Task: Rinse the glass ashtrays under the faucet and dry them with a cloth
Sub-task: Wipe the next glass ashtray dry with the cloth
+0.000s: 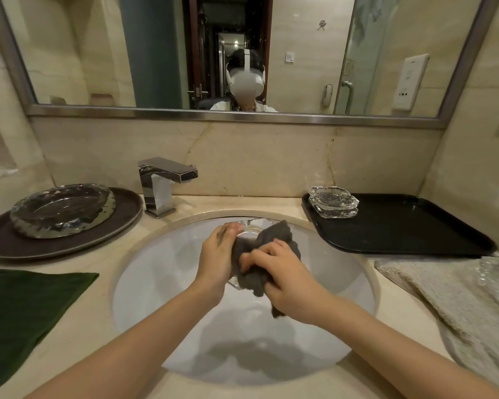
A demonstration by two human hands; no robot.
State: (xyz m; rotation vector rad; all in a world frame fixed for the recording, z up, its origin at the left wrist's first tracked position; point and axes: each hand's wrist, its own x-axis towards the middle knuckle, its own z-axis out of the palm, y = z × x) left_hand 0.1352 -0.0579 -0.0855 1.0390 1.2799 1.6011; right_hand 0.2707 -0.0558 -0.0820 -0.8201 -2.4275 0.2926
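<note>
Nearest to us, both forearms reach over the white basin (167, 283), so that any drips fall into the sink and not onto the counter. The right hand (285, 275) has its fingers curled round a bunched grey cloth (260, 272) and presses it against a glass ashtray (249, 226), of which only the far rim and a lower corner show clear of the fabric. The left hand (216, 254) grips the ashtray's left edge, fingers wrapped over the rim, steadying it on its side so the cloth can work the inner face. We judge this to be the drying step for this piece; whether any water remains on it we cannot tell, as the glass is largely covered. On the counter to the left lies a folded green cloth (26, 306); to the right, a pale towel (444, 298) with what appears to be more glassware at the frame edge (too blurred to identify). Beyond these, a large glass dish (64, 208) sits on a round dark tray (127, 214), and a second ashtray (333, 202) stands at the near-left corner of a black rectangular tray (409, 226), probably set there as finished. The chrome faucet (163, 182) behind the basin shows no running water.
</note>
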